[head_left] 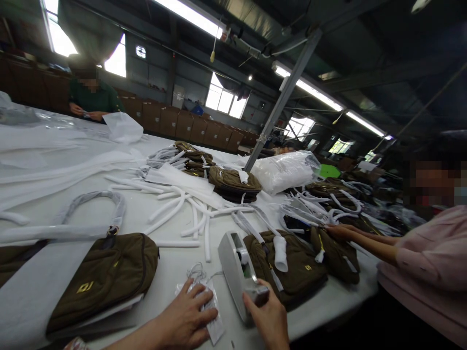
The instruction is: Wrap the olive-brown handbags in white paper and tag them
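My left hand [191, 318] lies with fingers spread over small clear packets [216, 326] and a bundle of thin looped strings [197, 273] on the table. Close by, my right hand [270, 316] has its thumb and fingers around the cutter end of a grey tape dispenser [233, 272]. Any strip of tape between those fingers is too small to make out. Left of my hands rests an olive-brown handbag [124, 267] with wrapped handles and a white sheet across it. Another olive bag [295, 272] lies just right of the dispenser, with a white-wrapped piece on top.
White tubes [207, 238] are scattered over the white table [171, 287]. Stacked bags [233, 182] and a large plastic-wrapped bundle [288, 170] stand beyond, near a slanting metal post [280, 102]. A co-worker in pink [430, 262] handles a small bag at right; another person [97, 97] sits far left.
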Demonstrator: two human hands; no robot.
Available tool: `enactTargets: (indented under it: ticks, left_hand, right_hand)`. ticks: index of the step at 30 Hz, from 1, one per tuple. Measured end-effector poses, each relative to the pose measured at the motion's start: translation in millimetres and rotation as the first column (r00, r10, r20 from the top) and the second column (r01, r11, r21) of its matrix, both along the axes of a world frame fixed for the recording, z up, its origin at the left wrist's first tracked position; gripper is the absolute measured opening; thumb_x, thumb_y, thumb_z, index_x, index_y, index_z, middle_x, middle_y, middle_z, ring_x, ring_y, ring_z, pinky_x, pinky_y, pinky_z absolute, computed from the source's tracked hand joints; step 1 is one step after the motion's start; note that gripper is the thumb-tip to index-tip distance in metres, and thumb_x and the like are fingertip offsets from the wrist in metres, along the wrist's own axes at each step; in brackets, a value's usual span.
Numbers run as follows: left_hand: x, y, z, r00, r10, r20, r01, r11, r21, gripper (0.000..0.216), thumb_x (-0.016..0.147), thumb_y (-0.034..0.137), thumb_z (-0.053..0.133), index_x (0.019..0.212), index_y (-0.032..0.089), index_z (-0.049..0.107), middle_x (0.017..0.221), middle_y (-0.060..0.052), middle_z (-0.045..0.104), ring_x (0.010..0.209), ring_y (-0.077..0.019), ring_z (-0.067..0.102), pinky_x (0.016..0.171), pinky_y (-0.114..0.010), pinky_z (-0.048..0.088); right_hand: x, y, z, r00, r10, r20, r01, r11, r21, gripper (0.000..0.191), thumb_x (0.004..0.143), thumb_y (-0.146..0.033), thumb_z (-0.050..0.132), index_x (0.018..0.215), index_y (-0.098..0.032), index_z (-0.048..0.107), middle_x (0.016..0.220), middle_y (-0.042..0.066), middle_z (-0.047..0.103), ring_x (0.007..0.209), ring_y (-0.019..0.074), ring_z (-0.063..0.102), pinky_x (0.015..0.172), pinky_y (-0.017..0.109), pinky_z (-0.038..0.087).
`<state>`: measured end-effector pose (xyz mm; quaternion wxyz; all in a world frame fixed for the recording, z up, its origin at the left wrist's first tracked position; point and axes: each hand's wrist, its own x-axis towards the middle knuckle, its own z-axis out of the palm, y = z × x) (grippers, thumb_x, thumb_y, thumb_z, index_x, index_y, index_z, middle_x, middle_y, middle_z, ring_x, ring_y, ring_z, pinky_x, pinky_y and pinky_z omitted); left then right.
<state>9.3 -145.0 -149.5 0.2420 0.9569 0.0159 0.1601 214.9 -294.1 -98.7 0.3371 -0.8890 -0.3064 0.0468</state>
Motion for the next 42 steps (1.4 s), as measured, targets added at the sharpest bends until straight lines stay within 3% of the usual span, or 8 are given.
enactTargets:
  ticks: [6, 12, 17, 19, 21, 24, 31, 42]
  left_hand:
    - [12, -5, -3.3, 1.0, -0.003, 0.02, 0.003, 1.0, 0.011, 0.037, 0.08, 0.034, 0.059, 0.117, 0.034, 0.053, 0.125, -0.006, 0.052, 0.115, -0.0329, 0.044, 0.104, -0.06, 0.018]
    - [32, -8, 3.4, 0.996, -0.084, 0.005, 0.084, 0.995, 0.049, 0.036, 0.086, 0.053, 0.051, 0.114, 0.031, 0.057, 0.116, -0.007, 0.057, 0.115, -0.0321, 0.045, 0.105, -0.063, 0.014]
    - [11, -1, 15.6, 0.991, 0.054, 0.124, -0.031, 0.983, -0.179, 0.045, 0.081, 0.056, 0.06, 0.121, 0.034, 0.057, 0.128, -0.008, 0.057, 0.127, -0.0347, 0.04, 0.109, -0.063, -0.003]
    - [-9, 7, 18.6, 0.933, 0.32, 0.164, -0.231, 0.883, -0.41, 0.031, 0.089, 0.045, 0.052, 0.115, 0.031, 0.062, 0.119, -0.007, 0.064, 0.118, -0.0285, 0.052, 0.112, -0.056, 0.012]
    - [-27, 17, 18.3, 0.793, 0.598, 0.113, -0.404, 0.657, -0.636, 0.028, 0.091, 0.039, 0.047, 0.106, 0.024, 0.065, 0.106, -0.008, 0.068, 0.101, -0.0245, 0.061, 0.104, -0.046, 0.034]
    - [-44, 22, 10.0, 0.644, 0.765, 0.012, -0.474, 0.411, -0.779, 0.03, 0.086, 0.037, 0.051, 0.105, 0.018, 0.065, 0.1, -0.009, 0.069, 0.092, -0.0246, 0.063, 0.09, -0.039, 0.047]
    - [-45, -28, -24.8, 0.882, 0.47, -0.041, -0.465, 0.849, -0.251, 0.049, 0.079, 0.017, 0.056, 0.127, 0.024, 0.056, 0.138, -0.01, 0.051, 0.128, -0.0328, 0.043, 0.107, -0.054, 0.033]
    - [-50, -27, -54.2, 0.905, 0.412, 0.104, -0.423, 0.898, 0.124, 0.055, 0.079, 0.016, 0.059, 0.132, 0.028, 0.05, 0.14, -0.011, 0.05, 0.125, -0.0333, 0.049, 0.1, -0.049, 0.046]
  right_hand:
    - [-37, -55, -39.6, 0.977, -0.205, 0.052, 0.206, 0.979, -0.001, 0.05, 0.067, -0.059, 0.06, 0.107, -0.03, 0.061, 0.072, 0.002, 0.072, 0.071, 0.0286, 0.07, 0.062, 0.034, 0.052]
    - [-22, -37, -28.7, 0.997, -0.077, -0.025, 0.078, 0.996, 0.045, 0.056, 0.07, -0.059, 0.058, 0.112, -0.022, 0.055, 0.09, 0.006, 0.072, 0.085, 0.0261, 0.068, 0.074, 0.033, 0.053]
    - [-27, -40, -12.2, 0.98, -0.097, 0.172, 0.088, 0.994, 0.061, 0.084, 0.072, -0.065, 0.056, 0.133, -0.009, 0.044, 0.112, 0.018, 0.065, 0.103, 0.0331, 0.062, 0.086, 0.041, 0.05]
    - [-41, -48, -6.6, 0.918, -0.167, 0.359, 0.109, 0.978, 0.175, 0.079, 0.076, -0.064, 0.055, 0.132, -0.008, 0.047, 0.119, 0.021, 0.061, 0.11, 0.0349, 0.058, 0.094, 0.044, 0.044]
    - [-58, -48, -5.1, 0.892, -0.176, 0.416, 0.063, 0.961, 0.271, 0.058, 0.084, -0.057, 0.051, 0.119, -0.012, 0.059, 0.111, 0.017, 0.066, 0.102, 0.0305, 0.061, 0.095, 0.041, 0.044]
    - [-81, -25, -11.3, 0.949, 0.017, 0.316, -0.101, 0.962, 0.254, 0.043, 0.089, -0.05, 0.046, 0.1, -0.016, 0.069, 0.097, 0.013, 0.071, 0.087, 0.0243, 0.066, 0.085, 0.034, 0.05]
    - [-94, 76, -22.2, 0.973, 0.22, 0.069, -0.228, 0.958, 0.173, 0.042, 0.085, -0.042, 0.043, 0.101, -0.014, 0.07, 0.095, 0.011, 0.072, 0.082, 0.0219, 0.067, 0.075, 0.029, 0.05]
    - [-71, 131, -44.8, 0.984, 0.179, 0.003, -0.177, 0.97, 0.167, 0.026, 0.075, -0.039, 0.053, 0.068, -0.018, 0.068, 0.074, 0.011, 0.069, 0.075, 0.024, 0.064, 0.075, 0.032, 0.045]
